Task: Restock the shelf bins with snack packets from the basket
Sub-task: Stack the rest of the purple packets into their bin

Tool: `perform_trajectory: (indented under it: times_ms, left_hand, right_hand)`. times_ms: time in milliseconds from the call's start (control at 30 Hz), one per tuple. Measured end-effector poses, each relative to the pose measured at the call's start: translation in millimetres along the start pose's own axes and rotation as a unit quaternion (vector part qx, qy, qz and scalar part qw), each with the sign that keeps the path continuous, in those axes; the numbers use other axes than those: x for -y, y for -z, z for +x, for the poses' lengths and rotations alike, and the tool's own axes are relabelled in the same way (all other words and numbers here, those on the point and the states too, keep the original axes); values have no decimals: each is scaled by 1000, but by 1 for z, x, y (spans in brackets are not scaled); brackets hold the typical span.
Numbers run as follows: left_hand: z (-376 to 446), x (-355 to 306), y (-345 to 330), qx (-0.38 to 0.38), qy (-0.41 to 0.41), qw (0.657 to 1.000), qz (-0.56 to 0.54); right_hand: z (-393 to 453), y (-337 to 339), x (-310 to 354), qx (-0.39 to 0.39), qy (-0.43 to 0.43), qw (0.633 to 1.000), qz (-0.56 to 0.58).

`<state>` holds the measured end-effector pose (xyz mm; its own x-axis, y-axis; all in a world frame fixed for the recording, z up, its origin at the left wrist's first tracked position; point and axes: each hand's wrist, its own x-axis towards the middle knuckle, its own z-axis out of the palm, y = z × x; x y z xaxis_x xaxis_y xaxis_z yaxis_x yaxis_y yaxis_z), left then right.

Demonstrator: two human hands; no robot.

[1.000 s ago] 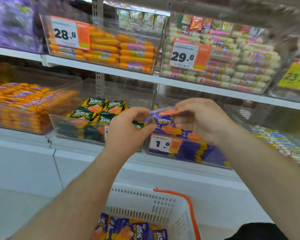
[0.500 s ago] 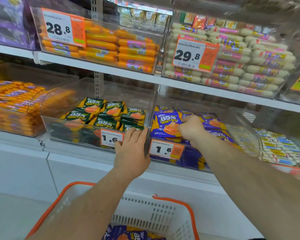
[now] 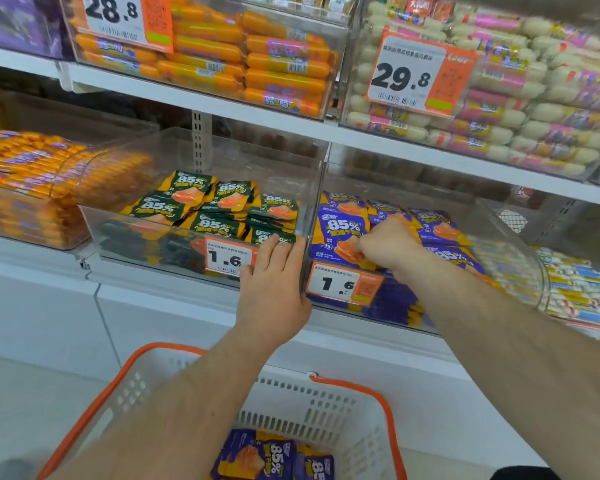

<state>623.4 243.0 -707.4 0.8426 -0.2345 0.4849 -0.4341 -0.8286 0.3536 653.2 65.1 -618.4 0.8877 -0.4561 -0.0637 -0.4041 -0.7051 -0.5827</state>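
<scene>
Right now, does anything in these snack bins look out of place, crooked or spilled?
Nothing stands out. The green packets sit in their own bin, and the purple packets in the neighbouring bin match those left in the basket. They overlap loosely, but none has spilled or landed in the wrong bin.

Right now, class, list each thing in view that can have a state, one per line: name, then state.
Left hand: fingers straight, resting on the green-packet bin's front.
Right hand: curled on a purple packet inside the purple bin.
Green-packet bin: partly filled.
Purple-packet bin: nearly full.
Basket: holds purple packets.
</scene>
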Motion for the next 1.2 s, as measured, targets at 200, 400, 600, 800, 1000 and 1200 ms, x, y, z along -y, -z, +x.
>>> perform_trajectory:
  times_ms: [200, 400, 600, 800, 1000, 1200]
  left_hand:
    - [-1, 0, 2, -2, -9, 1000, 1]
    - [-1, -3, 9, 34, -4, 999, -10]
    - [-23, 10, -3, -107, -75, 983, -127]
    - [-83, 33, -35, 56, 40, 978, -197]
    - [-127, 72, -72, 348, 184, 905, -161]
    - [-152, 84, -102, 417, 202, 873, -153]
  right_hand:
    - [-2, 0, 0, 27, -5, 1000, -15]
    - [-6, 3, 2, 46, -1, 998, -47]
    - [-25, 1, 5, -46, 38, 982, -179]
    - [-75, -72, -12, -297, 530, 794, -16]
    - [-86, -199, -91, 18, 370, 925, -78]
    - [-94, -262, -193, 359, 26, 914, -187]
